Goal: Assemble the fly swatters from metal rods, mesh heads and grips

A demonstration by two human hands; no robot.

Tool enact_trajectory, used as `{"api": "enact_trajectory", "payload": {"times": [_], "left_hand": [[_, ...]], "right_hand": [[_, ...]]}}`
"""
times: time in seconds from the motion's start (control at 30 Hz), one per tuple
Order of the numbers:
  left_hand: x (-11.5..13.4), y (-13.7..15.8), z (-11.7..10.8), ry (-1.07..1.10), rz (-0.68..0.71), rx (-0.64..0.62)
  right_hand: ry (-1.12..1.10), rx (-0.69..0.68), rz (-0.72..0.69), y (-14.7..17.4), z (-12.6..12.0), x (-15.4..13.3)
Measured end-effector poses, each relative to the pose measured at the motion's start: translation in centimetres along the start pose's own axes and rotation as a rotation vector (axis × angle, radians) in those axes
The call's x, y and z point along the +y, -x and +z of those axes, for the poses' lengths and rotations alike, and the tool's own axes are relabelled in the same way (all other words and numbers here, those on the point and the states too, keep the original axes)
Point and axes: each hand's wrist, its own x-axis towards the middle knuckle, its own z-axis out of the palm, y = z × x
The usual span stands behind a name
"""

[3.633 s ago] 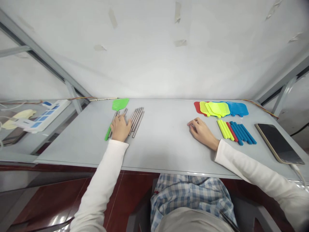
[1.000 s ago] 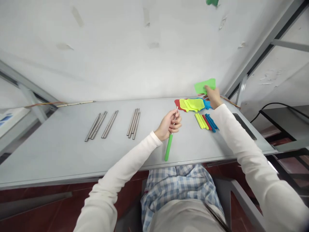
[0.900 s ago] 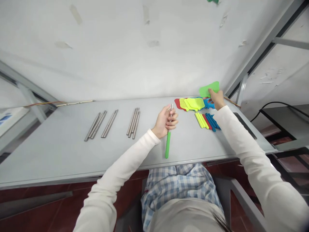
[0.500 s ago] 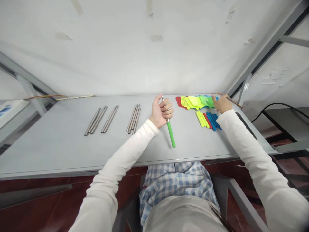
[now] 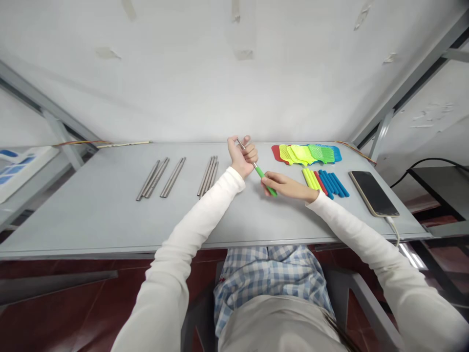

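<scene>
My left hand (image 5: 243, 157) is closed around a thin metal tube (image 5: 241, 143) with a green grip (image 5: 259, 172) on its lower end. The tube slants down to the right above the table. On the green grip my right hand (image 5: 284, 185) has its fingers and thumb closed, and the grip's tip shows below them. Just right of that hand lie yellow grips (image 5: 309, 179), a red grip (image 5: 321, 183) and several blue grips (image 5: 332, 184) side by side. Behind them is a row of overlapping flat mesh fly-swatter heads (image 5: 303, 154) in red, yellow, green and blue.
Metal tubes lie in groups, at the left (image 5: 153, 179), near the left (image 5: 173, 177) and by my left forearm (image 5: 207, 176). A phone (image 5: 373, 193) with a white cable rests at the right. The white wall (image 5: 190, 73) stands behind the grey table (image 5: 110, 205).
My right hand has moved left from the swatter heads to the green grip and closed on it. The tube has tilted more, and the phone is now uncovered.
</scene>
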Motion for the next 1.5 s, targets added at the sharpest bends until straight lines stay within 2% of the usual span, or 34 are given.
{"api": "enact_trajectory", "payload": {"times": [0.13, 0.27, 0.37, 0.43, 0.47, 0.5, 0.57, 0.63, 0.7, 0.73, 0.83, 0.97, 1.07, 1.17, 1.37, 1.43, 1.5], "left_hand": [[0.7, -1.5, -0.3, 0.008, 0.097, 0.053], [1.4, -3.1, 0.3, -0.087, 0.115, 0.095], [5.1, -3.9, 0.2, -0.2, 0.233, 0.185], [9.1, -3.7, -0.6, -0.243, 0.404, 0.275], [11.0, -3.4, -1.2, -0.273, 0.459, 0.257], [12.6, -2.9, -1.9, -0.296, 0.466, 0.249], [14.0, -1.7, -3.0, -0.348, 0.332, 0.206], [12.8, -0.6, -3.6, -0.423, 0.161, 0.189], [10.0, 0.0, -4.0, -0.582, -0.017, 0.194], [8.4, 0.2, -4.2, -0.681, -0.051, 0.209], [4.2, 0.5, -5.0, -1.071, 0.03, 0.323], [1.5, 0.7, -6.6, -1.729, 0.248, 0.355], [1.2, 1.5, -7.8, -2.137, 0.276, 0.315], [1.6, 2.8, -8.8, -2.34, 0.253, 0.338], [4.0, 5.6, -10.0, -2.433, 0.259, 0.568], [5.2, 6.3, -10.3, -2.423, 0.192, 0.644], [6.3, 6.8, -10.6, -2.396, 0.088, 0.669]], "right_hand": [[-0.186, 0.096, -0.034, -1.7, 0.6, 1.1], [-0.326, 0.109, -0.034, -2.0, 1.0, 0.3], [-0.373, 0.058, -0.019, 0.1, 1.1, -0.2], [-0.261, 0.031, -0.009, 2.3, 0.5, 0.2], [-0.158, 0.103, 0.005, 3.3, 0.0, 0.6], [-0.024, 0.205, 0.018, 4.1, -0.6, 1.1], [0.26, 0.373, 0.041, 4.7, -1.9, 2.3], [0.533, 0.488, 0.047, 4.2, -2.7, 3.6], [0.734, 0.536, 0.059, 3.2, -2.8, 4.9], [0.812, 0.538, 0.079, 2.7, -2.5, 5.4], [1.041, 0.525, 0.177, 2.1, -1.6, 6.6], [1.307, 0.57, 0.258, 2.7, -1.2, 7.0], [1.389, 0.617, 0.276, 3.2, -1.4, 6.9], [1.419, 0.66, 0.257, 3.3, -1.4, 7.0], [1.343, 0.688, 0.271, 3.4, -1.3, 7.6], [1.331, 0.677, 0.272, 3.3, -1.4, 7.8], [1.337, 0.665, 0.263, 3.2, -1.7, 7.9]]}}
